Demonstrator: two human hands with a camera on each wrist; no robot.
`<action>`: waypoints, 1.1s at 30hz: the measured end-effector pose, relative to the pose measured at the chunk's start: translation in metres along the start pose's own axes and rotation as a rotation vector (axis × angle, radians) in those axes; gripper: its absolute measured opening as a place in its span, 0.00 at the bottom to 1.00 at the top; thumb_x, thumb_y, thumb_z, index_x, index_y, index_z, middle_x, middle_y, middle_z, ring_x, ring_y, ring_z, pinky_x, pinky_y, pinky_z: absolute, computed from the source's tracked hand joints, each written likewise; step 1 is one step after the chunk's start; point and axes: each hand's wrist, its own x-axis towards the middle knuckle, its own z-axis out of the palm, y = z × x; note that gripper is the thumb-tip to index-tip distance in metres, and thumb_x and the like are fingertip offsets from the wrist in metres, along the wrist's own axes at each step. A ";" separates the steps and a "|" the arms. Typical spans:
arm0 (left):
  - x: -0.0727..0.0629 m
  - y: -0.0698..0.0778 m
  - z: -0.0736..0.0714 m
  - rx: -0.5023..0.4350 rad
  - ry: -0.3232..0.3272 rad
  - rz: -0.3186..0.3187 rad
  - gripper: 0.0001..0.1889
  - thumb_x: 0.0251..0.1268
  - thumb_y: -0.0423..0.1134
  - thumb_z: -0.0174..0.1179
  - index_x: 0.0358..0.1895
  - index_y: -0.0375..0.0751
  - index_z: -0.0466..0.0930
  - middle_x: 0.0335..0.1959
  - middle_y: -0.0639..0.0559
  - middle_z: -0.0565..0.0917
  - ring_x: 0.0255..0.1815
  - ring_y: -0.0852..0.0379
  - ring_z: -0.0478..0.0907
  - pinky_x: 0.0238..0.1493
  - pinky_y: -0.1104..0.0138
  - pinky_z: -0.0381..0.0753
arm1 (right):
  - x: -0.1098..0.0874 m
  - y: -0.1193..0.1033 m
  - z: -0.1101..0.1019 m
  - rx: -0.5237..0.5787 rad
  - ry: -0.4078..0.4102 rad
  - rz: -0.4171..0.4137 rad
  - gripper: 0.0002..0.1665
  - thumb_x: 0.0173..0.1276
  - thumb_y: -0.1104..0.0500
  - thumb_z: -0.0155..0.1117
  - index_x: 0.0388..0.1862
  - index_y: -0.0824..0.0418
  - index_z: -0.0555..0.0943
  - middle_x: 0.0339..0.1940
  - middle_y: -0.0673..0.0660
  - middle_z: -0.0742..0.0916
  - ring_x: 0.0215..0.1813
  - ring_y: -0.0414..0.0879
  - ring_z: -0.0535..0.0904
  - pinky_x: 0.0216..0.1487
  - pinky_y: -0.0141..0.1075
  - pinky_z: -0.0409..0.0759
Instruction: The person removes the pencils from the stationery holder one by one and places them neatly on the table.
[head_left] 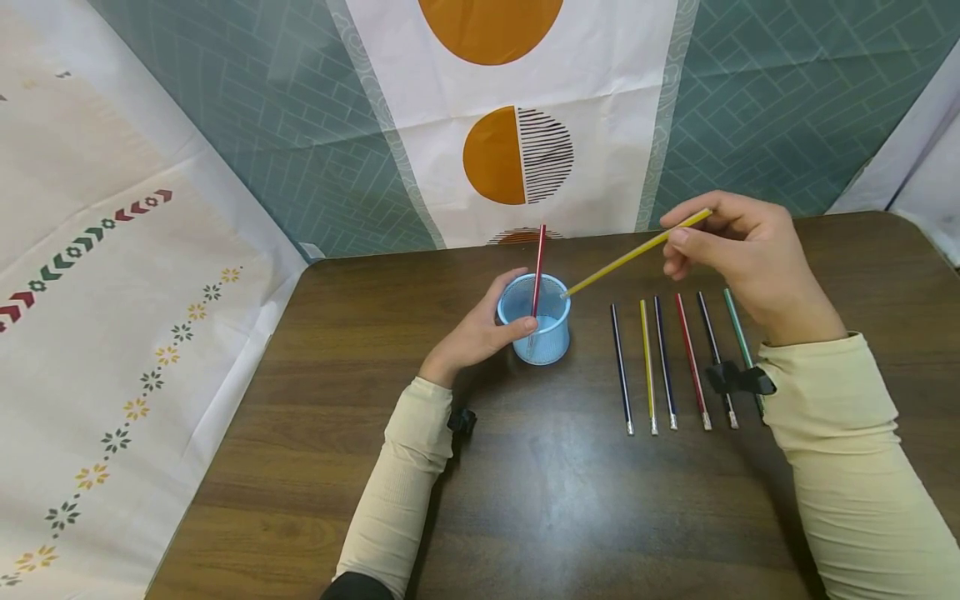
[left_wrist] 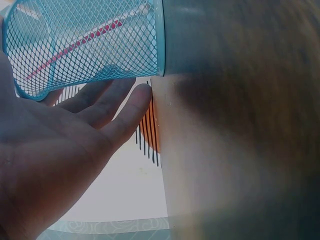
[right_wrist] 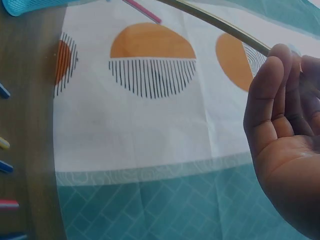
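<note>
A light blue mesh pencil cup [head_left: 547,348] stands upright on the table, with my left hand [head_left: 478,335] holding its side, thumb at the front and fingers behind. Inside the cup leans a red pencil [head_left: 539,258], which shows through the mesh [left_wrist: 85,55] in the left wrist view. Up and to the right, my right hand [head_left: 757,262] pinches a yellow pencil [head_left: 630,256] near its upper end between thumb and fingers. That pencil slants down to the left, and its lower tip overlaps the cup's right rim in the head view.
Right of the cup lie several pencils in a row: a dark one [head_left: 621,367], a yellow one [head_left: 648,358], a blue one [head_left: 665,367], a red one [head_left: 693,358], another dark one [head_left: 710,333] and a green one [head_left: 737,325]. Patterned cloth [head_left: 600,75] hangs behind the wooden table [head_left: 315,417].
</note>
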 end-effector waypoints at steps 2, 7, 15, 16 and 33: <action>0.000 0.000 0.000 -0.005 0.000 -0.003 0.52 0.60 0.69 0.64 0.79 0.48 0.50 0.67 0.46 0.67 0.63 0.47 0.69 0.61 0.50 0.74 | 0.000 -0.002 -0.004 0.041 0.013 -0.018 0.09 0.66 0.81 0.60 0.44 0.82 0.80 0.27 0.65 0.86 0.26 0.52 0.84 0.33 0.36 0.85; 0.000 -0.001 0.001 -0.006 0.002 -0.004 0.53 0.57 0.72 0.63 0.79 0.49 0.50 0.67 0.48 0.68 0.63 0.47 0.69 0.60 0.50 0.75 | -0.003 -0.004 -0.012 -0.001 0.059 -0.011 0.08 0.68 0.79 0.61 0.45 0.83 0.80 0.27 0.65 0.85 0.26 0.52 0.83 0.33 0.35 0.85; 0.001 -0.002 0.002 0.001 0.002 -0.008 0.56 0.56 0.73 0.63 0.79 0.47 0.49 0.68 0.47 0.66 0.64 0.47 0.67 0.60 0.49 0.75 | -0.003 -0.002 -0.020 -0.521 0.027 0.076 0.06 0.71 0.70 0.65 0.43 0.67 0.87 0.34 0.53 0.88 0.31 0.44 0.83 0.34 0.28 0.81; 0.001 -0.002 0.002 0.002 0.005 -0.008 0.57 0.54 0.74 0.63 0.79 0.47 0.49 0.68 0.47 0.66 0.64 0.47 0.67 0.59 0.49 0.76 | -0.003 -0.002 -0.020 -0.570 0.022 0.081 0.06 0.72 0.69 0.65 0.42 0.64 0.88 0.36 0.51 0.88 0.30 0.44 0.83 0.34 0.27 0.81; -0.001 -0.001 0.001 -0.023 -0.007 -0.009 0.58 0.53 0.75 0.62 0.79 0.46 0.48 0.69 0.47 0.64 0.66 0.47 0.65 0.59 0.49 0.76 | -0.004 -0.004 -0.029 -0.726 0.013 0.165 0.08 0.74 0.61 0.66 0.40 0.68 0.84 0.41 0.44 0.87 0.31 0.46 0.83 0.34 0.29 0.81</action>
